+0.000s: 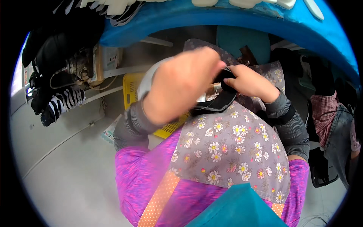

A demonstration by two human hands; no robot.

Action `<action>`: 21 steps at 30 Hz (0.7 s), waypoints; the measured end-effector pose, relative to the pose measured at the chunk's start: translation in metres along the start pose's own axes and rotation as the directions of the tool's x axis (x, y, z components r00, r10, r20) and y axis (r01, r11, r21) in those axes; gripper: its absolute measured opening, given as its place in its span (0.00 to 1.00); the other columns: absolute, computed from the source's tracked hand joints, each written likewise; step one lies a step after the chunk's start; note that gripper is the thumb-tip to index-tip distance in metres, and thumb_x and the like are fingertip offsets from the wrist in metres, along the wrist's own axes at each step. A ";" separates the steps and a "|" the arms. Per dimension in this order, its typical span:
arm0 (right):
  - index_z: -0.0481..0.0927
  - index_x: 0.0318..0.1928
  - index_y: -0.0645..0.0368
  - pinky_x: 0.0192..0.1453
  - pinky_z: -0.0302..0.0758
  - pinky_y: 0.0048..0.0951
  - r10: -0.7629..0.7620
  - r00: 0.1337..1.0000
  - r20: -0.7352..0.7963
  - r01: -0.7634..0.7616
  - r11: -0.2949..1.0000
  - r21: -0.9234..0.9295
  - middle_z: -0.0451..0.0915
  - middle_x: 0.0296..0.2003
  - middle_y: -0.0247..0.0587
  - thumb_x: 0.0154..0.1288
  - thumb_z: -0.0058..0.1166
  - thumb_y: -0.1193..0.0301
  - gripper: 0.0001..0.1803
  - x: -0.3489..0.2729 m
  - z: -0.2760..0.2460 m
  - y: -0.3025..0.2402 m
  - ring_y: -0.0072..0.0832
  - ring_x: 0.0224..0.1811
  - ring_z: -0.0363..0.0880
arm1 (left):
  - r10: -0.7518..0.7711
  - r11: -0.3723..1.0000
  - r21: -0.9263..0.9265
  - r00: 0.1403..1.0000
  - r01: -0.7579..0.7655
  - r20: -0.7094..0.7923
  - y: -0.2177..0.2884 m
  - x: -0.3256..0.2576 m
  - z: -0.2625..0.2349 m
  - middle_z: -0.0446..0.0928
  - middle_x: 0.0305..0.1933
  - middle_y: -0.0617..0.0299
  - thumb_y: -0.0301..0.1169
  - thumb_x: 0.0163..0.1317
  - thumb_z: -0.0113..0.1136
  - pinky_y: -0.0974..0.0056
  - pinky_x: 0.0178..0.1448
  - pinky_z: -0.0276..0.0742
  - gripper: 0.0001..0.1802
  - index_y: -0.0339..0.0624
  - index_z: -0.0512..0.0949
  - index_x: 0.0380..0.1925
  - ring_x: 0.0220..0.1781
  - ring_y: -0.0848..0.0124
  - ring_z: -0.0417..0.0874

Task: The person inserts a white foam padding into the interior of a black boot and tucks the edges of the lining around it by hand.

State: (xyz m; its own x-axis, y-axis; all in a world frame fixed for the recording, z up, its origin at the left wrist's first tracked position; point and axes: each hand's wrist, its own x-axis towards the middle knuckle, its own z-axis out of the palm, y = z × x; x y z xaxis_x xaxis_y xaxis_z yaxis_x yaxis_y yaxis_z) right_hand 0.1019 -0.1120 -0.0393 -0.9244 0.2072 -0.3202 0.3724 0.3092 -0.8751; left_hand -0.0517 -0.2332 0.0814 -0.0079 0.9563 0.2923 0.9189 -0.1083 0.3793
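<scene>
A black cloth piece (214, 106) with a pale stitched edge lies over my lap, against the grey flowered apron (227, 151). My right hand (250, 83) pinches its upper edge between thumb and fingers. White labels or scraps (212, 93) show inside the cloth's opening. My left hand (181, 85) is raised just left of the right one and blurred by motion. Its fingers are curled closed, close to the cloth's upper edge; what they hold, if anything, is too smeared to make out.
A blue-covered table edge (162, 33) curves across the front, with white pieces (242, 3) on top. A yellow plastic basket (130, 89) stands beneath, left of my lap. Dark cloth and white strips (68, 101) hang at left. Another person's leg in jeans (336, 140) is at right.
</scene>
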 end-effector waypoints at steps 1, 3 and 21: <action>0.80 0.44 0.69 0.42 0.78 0.43 0.161 0.984 0.075 -0.158 0.986 -0.048 0.83 0.32 0.58 0.67 0.53 0.66 0.16 -0.002 -0.005 -0.006 0.50 0.36 0.83 | -0.029 0.998 0.055 0.999 0.028 0.026 -0.014 -0.001 0.004 0.75 0.27 0.56 0.30 0.56 0.70 0.60 0.30 0.73 0.12 0.40 0.74 0.29 0.27 0.58 0.78; 0.81 0.43 0.69 0.44 0.78 0.45 0.137 0.990 0.022 -0.135 0.988 -0.078 0.82 0.34 0.62 0.66 0.53 0.67 0.15 -0.010 -0.010 -0.012 0.54 0.38 0.82 | -0.115 0.993 0.072 0.936 0.097 0.331 -0.022 -0.017 0.011 0.76 0.30 0.56 0.34 0.57 0.68 0.57 0.38 0.75 0.13 0.40 0.75 0.32 0.35 0.55 0.79; 0.79 0.55 0.64 0.48 0.77 0.46 0.031 0.993 -0.113 -0.039 0.997 -0.067 0.83 0.36 0.60 0.62 0.56 0.70 0.21 -0.018 -0.010 -0.013 0.54 0.42 0.81 | 0.062 0.993 -0.115 0.952 -0.029 0.300 -0.027 -0.041 0.060 0.75 0.26 0.53 0.34 0.63 0.62 0.53 0.33 0.75 0.12 0.39 0.71 0.30 0.27 0.52 0.78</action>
State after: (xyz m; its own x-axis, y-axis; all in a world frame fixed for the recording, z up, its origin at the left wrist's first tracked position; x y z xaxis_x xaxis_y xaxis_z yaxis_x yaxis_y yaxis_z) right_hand 0.1142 -0.1102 -0.0183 -0.8973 0.3204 -0.3037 0.4124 0.3627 -0.8357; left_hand -0.0522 -0.2532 0.0062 0.1682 0.9850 0.0384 0.8674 -0.1664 0.4690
